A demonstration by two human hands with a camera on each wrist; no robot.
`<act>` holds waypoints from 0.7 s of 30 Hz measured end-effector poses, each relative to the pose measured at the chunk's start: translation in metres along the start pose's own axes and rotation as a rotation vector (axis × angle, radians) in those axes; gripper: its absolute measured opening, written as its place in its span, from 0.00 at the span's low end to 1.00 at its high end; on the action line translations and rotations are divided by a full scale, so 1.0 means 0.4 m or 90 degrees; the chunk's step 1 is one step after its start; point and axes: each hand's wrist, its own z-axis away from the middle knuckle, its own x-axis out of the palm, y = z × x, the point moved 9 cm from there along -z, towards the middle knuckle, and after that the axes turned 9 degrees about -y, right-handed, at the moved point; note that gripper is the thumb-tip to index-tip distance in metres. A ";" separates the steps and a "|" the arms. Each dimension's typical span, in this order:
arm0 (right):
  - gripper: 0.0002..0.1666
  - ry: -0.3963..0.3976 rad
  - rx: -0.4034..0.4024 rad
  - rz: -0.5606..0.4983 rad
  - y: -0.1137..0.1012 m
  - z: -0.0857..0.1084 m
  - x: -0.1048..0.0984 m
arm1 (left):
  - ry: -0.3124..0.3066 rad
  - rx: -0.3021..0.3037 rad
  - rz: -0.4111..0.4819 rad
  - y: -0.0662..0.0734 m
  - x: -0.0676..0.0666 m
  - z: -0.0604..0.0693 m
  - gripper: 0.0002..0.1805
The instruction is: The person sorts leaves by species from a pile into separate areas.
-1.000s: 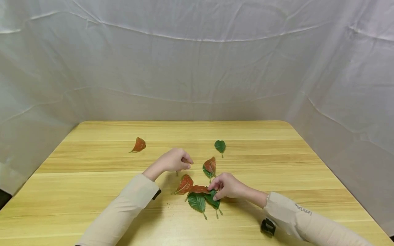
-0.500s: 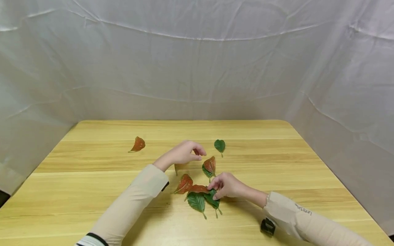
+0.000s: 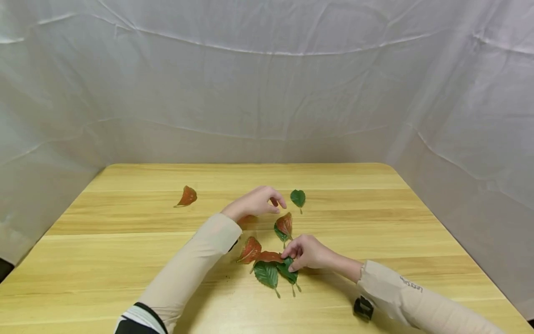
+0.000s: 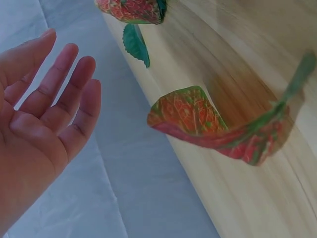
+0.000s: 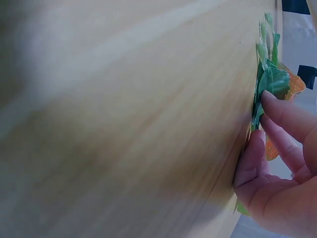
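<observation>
My left hand (image 3: 263, 202) hovers over the table with loosely bent fingers and holds nothing. Below its wrist lies a red leaf (image 3: 249, 220), mostly hidden in the head view; a curled red-and-green leaf (image 4: 190, 111) shows in the left wrist view. My right hand (image 3: 310, 253) pinches a green leaf (image 3: 289, 271) between thumb and fingers, low at the tabletop. Beside it are another green leaf (image 3: 266, 273) and two red leaves, one flat (image 3: 250, 250) and one partly covered (image 3: 269, 256). In the right wrist view the thumb presses on the green leaf (image 5: 273, 82).
A red leaf (image 3: 284, 224) overlaps a green one (image 3: 280, 233) between the hands. Farther back lie a green leaf (image 3: 298, 198) and, to the left, a red leaf (image 3: 187, 196). Pale cloth (image 3: 258, 102) surrounds the wooden table (image 3: 125, 260).
My left hand has moved right and farther back, toward the leaf pair and the far green leaf. My right hand and the leaves under it have stayed in place.
</observation>
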 end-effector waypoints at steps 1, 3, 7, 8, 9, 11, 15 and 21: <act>0.13 0.001 0.000 0.001 0.000 0.000 0.000 | -0.005 0.000 0.002 -0.001 0.002 -0.005 0.10; 0.13 0.000 -0.004 0.002 0.000 0.000 0.000 | -0.016 0.002 0.013 -0.004 0.006 -0.013 0.11; 0.13 0.000 -0.007 0.002 0.001 0.000 0.002 | -0.040 0.014 0.061 -0.009 0.017 -0.027 0.13; 0.13 0.000 -0.008 0.002 0.002 0.000 0.003 | -0.046 0.018 0.076 -0.010 0.021 -0.030 0.13; 0.13 0.000 -0.009 0.002 0.002 0.001 0.003 | -0.052 0.021 0.087 -0.011 0.024 -0.033 0.14; 0.13 0.000 -0.010 0.003 0.002 0.001 0.003 | -0.063 0.027 0.105 -0.011 0.030 -0.039 0.15; 0.13 0.000 -0.012 0.004 0.003 0.000 0.004 | -0.079 0.031 0.115 -0.013 0.043 -0.049 0.16; 0.13 0.000 -0.010 0.004 0.002 0.001 0.005 | -0.112 0.023 0.129 -0.015 0.064 -0.060 0.20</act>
